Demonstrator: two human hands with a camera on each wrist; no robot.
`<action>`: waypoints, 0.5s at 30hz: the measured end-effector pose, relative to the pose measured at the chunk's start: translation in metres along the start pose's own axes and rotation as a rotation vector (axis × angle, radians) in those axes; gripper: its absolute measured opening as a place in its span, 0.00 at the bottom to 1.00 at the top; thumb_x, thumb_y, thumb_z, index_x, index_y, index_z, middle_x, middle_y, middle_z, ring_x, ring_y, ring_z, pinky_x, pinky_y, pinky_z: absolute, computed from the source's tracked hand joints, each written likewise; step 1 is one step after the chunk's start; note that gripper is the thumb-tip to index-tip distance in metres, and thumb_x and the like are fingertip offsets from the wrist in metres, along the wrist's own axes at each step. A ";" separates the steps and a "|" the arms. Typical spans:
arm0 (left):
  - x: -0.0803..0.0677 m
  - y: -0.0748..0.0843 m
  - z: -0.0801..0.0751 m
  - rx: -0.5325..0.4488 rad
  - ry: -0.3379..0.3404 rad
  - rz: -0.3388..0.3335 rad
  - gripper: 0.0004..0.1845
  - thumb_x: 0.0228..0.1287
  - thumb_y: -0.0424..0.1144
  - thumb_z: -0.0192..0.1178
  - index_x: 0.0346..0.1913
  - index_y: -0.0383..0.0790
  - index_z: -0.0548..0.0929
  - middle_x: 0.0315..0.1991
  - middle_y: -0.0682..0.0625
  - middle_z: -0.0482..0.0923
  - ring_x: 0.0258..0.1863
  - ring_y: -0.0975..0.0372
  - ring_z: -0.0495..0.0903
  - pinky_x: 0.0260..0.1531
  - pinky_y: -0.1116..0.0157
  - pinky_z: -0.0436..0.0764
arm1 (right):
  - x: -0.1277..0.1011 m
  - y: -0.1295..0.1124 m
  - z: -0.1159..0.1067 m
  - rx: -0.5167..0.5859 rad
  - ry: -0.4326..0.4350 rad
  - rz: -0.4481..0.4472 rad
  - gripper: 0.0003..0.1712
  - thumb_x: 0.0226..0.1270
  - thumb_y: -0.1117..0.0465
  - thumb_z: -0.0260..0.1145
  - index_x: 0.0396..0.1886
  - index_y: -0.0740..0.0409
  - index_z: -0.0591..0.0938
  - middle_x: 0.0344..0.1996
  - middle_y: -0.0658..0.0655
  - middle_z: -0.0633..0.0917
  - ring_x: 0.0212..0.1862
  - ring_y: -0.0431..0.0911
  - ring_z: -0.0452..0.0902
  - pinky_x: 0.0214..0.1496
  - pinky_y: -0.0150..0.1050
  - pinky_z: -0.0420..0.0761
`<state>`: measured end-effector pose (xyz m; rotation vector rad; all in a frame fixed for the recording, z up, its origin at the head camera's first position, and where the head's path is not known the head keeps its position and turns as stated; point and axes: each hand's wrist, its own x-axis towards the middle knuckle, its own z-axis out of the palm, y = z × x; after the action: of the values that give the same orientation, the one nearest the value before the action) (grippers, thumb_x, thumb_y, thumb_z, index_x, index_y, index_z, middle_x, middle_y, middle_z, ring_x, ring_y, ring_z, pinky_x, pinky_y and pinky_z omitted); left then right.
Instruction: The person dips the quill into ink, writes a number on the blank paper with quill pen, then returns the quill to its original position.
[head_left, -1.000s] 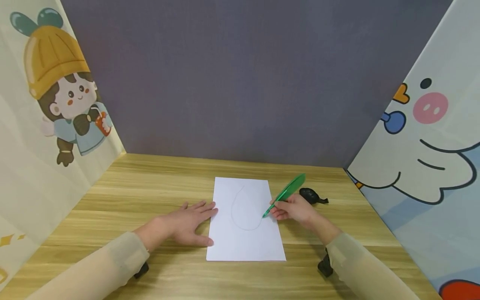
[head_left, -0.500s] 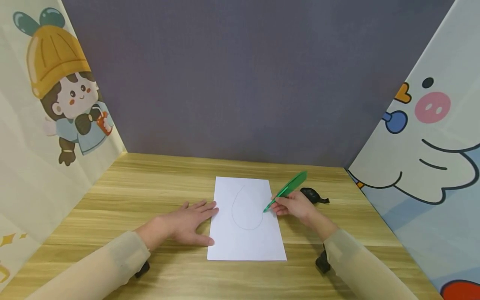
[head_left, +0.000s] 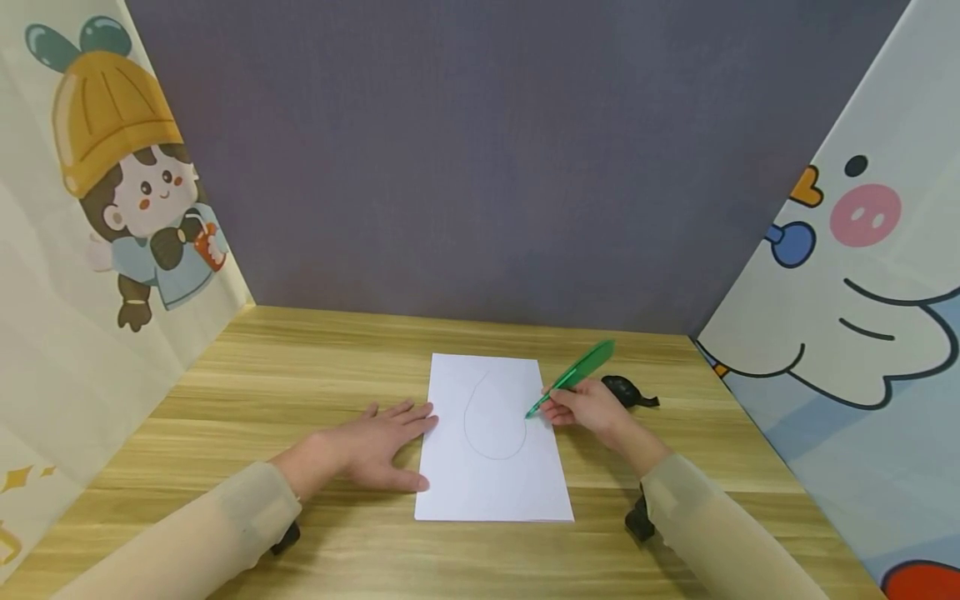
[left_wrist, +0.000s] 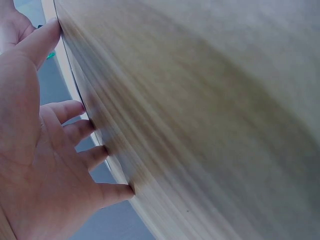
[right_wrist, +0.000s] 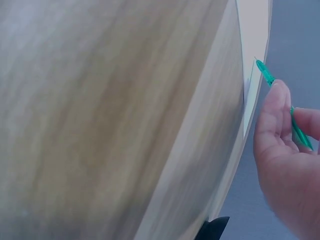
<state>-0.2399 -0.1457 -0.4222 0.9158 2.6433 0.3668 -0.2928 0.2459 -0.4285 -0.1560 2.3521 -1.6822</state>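
Observation:
A white sheet of paper (head_left: 491,492) lies on the wooden table (head_left: 300,375) with a thin pencil-grey curved outline drawn on it. My right hand (head_left: 581,410) pinches a green feather-shaped pen (head_left: 573,377), its tip touching the paper at the right side of the outline. In the right wrist view the pen (right_wrist: 295,125) runs between thumb and fingers, tip at the sheet's edge (right_wrist: 252,30). My left hand (head_left: 375,446) lies flat, fingers spread, at the paper's left edge. The left wrist view shows those fingers (left_wrist: 75,150) against the table.
A small black object (head_left: 626,390) lies on the table just behind my right hand. Cartoon-printed panels stand at the left (head_left: 112,208) and right (head_left: 862,250), a grey wall (head_left: 480,167) at the back. Black wrist mounts show under both sleeves.
My right hand has carried the pen tip up the right side of the outline, away from me, lengthening the drawn curve. The left hand has stayed put.

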 end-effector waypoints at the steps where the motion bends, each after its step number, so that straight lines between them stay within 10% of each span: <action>1: 0.000 0.000 0.000 0.001 0.000 0.001 0.55 0.71 0.74 0.63 0.90 0.46 0.58 0.92 0.50 0.49 0.91 0.45 0.47 0.83 0.26 0.49 | 0.001 0.000 0.000 0.001 0.005 0.003 0.21 0.87 0.67 0.57 0.66 0.82 0.79 0.44 0.65 0.93 0.43 0.44 0.92 0.49 0.37 0.93; 15: 0.001 -0.001 0.001 0.002 0.000 0.010 0.56 0.71 0.73 0.63 0.89 0.45 0.58 0.92 0.49 0.50 0.91 0.44 0.48 0.83 0.26 0.49 | 0.009 0.001 0.003 -0.001 0.038 0.009 0.21 0.87 0.66 0.57 0.67 0.80 0.80 0.46 0.67 0.93 0.43 0.43 0.92 0.49 0.37 0.93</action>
<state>-0.2407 -0.1457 -0.4239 0.9297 2.6406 0.3673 -0.3010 0.2412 -0.4314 -0.1142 2.3774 -1.6945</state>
